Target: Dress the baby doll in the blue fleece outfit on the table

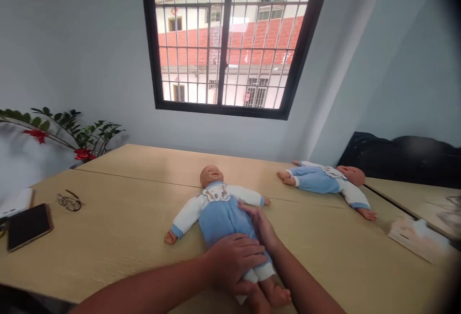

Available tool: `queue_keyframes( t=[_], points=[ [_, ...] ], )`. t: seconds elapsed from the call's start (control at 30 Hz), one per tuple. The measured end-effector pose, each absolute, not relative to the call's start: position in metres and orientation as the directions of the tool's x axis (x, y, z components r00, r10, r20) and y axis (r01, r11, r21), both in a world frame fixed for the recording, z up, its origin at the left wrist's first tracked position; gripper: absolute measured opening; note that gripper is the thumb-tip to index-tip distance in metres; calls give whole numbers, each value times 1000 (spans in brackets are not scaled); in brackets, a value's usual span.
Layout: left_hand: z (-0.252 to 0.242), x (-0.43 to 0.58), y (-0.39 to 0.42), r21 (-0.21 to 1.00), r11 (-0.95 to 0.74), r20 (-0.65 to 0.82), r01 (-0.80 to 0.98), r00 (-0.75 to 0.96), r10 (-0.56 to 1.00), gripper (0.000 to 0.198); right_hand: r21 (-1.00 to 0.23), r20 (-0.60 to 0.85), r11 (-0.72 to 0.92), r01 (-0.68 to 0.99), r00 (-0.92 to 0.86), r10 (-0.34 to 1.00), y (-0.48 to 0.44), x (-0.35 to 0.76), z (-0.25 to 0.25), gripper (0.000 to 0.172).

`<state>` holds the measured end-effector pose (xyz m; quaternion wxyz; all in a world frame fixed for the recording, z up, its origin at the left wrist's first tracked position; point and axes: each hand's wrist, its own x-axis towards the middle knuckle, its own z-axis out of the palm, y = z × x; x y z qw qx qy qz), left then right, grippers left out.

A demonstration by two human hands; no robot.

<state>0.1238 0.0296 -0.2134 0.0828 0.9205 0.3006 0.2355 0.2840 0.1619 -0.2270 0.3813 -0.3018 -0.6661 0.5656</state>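
Observation:
A baby doll in a blue-and-white outfit lies face up on the table, its head away from me and its arms spread. My left hand curves over the doll's legs from the left, fingers across the thighs and thumb lower down by the shins. Along the doll's other side rests my right hand, fingers stretched out and touching its waist. The bare feet stick out below my left hand.
Farther right on the wooden table lies a second doll. A tissue pack is near the right edge. Glasses and a dark phone lie at left. A plant stands beyond, below the barred window.

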Motion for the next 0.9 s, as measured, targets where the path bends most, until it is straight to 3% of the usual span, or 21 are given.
queue_keyframes(
  t=[0.1, 0.23, 0.37, 0.53, 0.77, 0.9],
  points=[
    [-216, 113, 54, 294, -712, 423, 638, 581, 695, 68, -957, 55, -87, -278, -465, 883, 187, 289, -230, 80],
    [-216, 72, 98, 263, -565, 443, 782, 423, 791, 60, -867, -26, -199, -457, -357, 934, 201, 295, -237, 58],
    [-217, 14, 146, 202, -408, 448, 890, 287, 847, 52, -863, -58, -235, -447, -375, 925, 196, 291, -238, 49],
    [-224, -55, 203, 191, -233, 466, 954, 121, 876, 46, -895, -63, -224, -386, -386, 920, 192, 284, -235, 57],
    [-229, -150, 259, 199, -87, 473, 976, -18, 881, 44, -946, -146, -234, -222, -352, 925, 198, 288, -241, 58],
    [-231, -207, 280, 188, -21, 468, 982, -71, 881, 45, -925, -196, -284, -252, -325, 925, 206, 294, -253, 55]
  ],
)
